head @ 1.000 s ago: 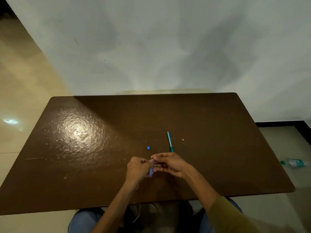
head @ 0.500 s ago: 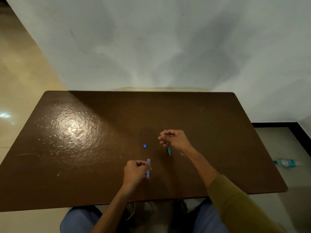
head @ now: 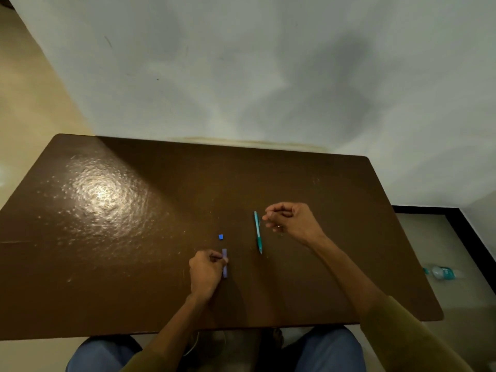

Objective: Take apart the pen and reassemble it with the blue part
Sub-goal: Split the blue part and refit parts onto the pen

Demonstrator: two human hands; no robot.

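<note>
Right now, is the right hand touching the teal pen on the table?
Apart. The head view shows dark table between the right hand fingertips and the teal pen.

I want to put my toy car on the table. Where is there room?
The whole left side of the brown table is bare, and so is the far strip by the wall. The middle near the front is crowded: the left hand holds a purple pen piece, with a small blue piece, a teal pen and the right hand nearby.
</note>
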